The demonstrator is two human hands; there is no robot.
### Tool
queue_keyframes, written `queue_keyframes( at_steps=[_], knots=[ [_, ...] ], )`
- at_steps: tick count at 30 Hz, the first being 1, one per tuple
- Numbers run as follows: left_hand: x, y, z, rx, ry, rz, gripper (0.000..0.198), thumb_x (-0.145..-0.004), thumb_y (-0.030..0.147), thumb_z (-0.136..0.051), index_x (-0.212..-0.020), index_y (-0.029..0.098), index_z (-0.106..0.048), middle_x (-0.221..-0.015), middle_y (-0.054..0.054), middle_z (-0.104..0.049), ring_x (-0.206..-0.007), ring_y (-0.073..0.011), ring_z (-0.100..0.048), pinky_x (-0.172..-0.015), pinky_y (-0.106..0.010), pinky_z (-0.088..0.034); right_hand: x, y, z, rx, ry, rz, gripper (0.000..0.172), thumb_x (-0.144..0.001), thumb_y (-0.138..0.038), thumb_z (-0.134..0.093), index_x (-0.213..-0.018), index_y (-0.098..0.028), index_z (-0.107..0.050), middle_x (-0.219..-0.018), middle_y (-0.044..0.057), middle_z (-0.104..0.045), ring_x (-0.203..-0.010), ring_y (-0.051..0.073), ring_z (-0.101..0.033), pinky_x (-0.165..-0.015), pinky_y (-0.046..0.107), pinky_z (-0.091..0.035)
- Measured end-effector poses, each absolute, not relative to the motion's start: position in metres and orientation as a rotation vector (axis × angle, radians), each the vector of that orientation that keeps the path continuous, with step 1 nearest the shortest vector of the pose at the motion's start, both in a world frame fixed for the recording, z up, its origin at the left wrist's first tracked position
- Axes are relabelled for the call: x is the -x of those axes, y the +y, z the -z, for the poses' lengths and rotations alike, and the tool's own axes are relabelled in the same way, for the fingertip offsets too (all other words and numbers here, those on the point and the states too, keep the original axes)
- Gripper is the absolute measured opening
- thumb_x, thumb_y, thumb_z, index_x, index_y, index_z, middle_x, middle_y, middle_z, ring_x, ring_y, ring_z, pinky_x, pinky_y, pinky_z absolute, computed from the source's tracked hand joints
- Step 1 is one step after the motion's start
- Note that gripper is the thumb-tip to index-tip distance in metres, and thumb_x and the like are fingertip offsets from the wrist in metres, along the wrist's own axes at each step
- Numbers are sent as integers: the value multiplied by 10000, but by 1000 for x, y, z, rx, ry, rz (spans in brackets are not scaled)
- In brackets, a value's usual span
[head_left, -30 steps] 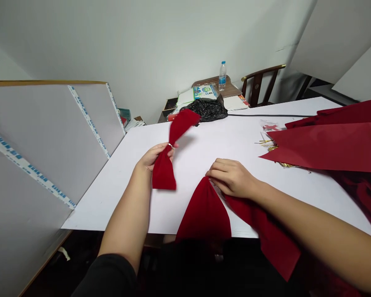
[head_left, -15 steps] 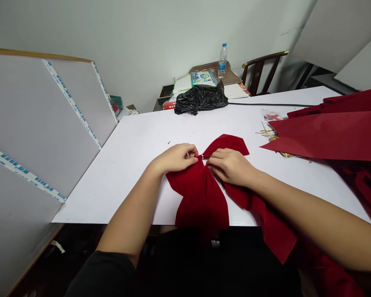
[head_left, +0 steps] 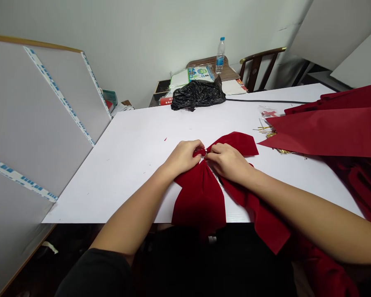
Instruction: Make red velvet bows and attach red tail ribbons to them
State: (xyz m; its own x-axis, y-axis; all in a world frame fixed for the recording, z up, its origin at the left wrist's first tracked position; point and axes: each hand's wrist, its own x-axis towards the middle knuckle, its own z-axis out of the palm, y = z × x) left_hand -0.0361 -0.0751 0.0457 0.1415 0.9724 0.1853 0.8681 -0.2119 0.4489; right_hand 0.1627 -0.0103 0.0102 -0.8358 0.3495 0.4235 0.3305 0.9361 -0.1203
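A red velvet bow (head_left: 200,194) lies at the table's front edge, gathered at its middle, with one broad piece hanging toward my lap. My left hand (head_left: 187,156) is closed, its thumb and fingers pinching red fabric just left of the gathered middle. My right hand (head_left: 228,161) pinches at the same middle from the right, its fingertips close to the left ones. A small shiny bit shows between the fingertips; its kind is too small to tell. One red wing (head_left: 243,143) spreads out beyond my right hand, and a long red strip (head_left: 267,225) passes under my right forearm and over the edge.
Red cut fabric pieces (head_left: 324,131) are piled on the right of the white table (head_left: 123,165), near gold twist ties (head_left: 267,131). A black plastic bag (head_left: 198,94) lies at the back, a water bottle (head_left: 220,57) behind it. A white panel (head_left: 34,123) stands left.
My left hand has moved right, so both hands' fingertips now meet at the bow's middle. The far wing reaches further right. The whole view has shifted slightly.
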Motion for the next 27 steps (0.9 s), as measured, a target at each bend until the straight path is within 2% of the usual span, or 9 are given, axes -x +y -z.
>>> queue_keyframes(
  at_steps=[4, 7, 16, 22, 27],
  knots=[
    [37, -75, -48, -2269, 1651, -707, 210, -854, 101, -641, -1024, 196, -719, -1036, -28, -788, -924, -200, -725, -861, -339, -539, -164, -8, -9, 566, -2605, 36, 219, -1021, -154, -512, -980, -112, -722, -834, 79, -599, -759, 185, -430, -744, 321, -322],
    [37, -76, -49, -2323, 1615, -732, 214, -870, 114, -651, -1057, 191, -722, -1073, -40, -788, -955, -201, -728, -895, -345, -546, -166, -6, -9, 590, -2571, 103, 177, -996, -134, -537, -932, -108, -700, -779, 70, -581, -723, 185, -411, -722, 323, -315],
    [38, -77, -50, -2333, 1542, -884, 212, -886, 108, -646, -1042, 200, -755, -1057, -30, -795, -944, -179, -739, -884, -322, -563, -170, 0, -5, 609, -2397, 96, 261, -1046, -220, -522, -851, -160, -686, -786, 64, -636, -750, 183, -480, -723, 308, -349],
    [38, -78, -51, -2401, 1505, -942, 194, -908, 126, -651, -1059, 190, -754, -1069, -35, -791, -951, -174, -736, -896, -317, -566, -173, 3, -8, 541, -2304, 61, 249, -1045, -208, -531, -893, -169, -725, -907, 71, -687, -784, 163, -551, -722, 282, -406],
    [38, -78, -51, -2451, 1502, -921, 201, -911, 118, -634, -1054, 195, -753, -1062, -39, -791, -952, -179, -736, -896, -322, -568, -174, 5, -9, 566, -2300, 57, 257, -1045, -247, -539, -865, -176, -708, -868, 72, -681, -779, 176, -558, -729, 294, -413]
  ],
)
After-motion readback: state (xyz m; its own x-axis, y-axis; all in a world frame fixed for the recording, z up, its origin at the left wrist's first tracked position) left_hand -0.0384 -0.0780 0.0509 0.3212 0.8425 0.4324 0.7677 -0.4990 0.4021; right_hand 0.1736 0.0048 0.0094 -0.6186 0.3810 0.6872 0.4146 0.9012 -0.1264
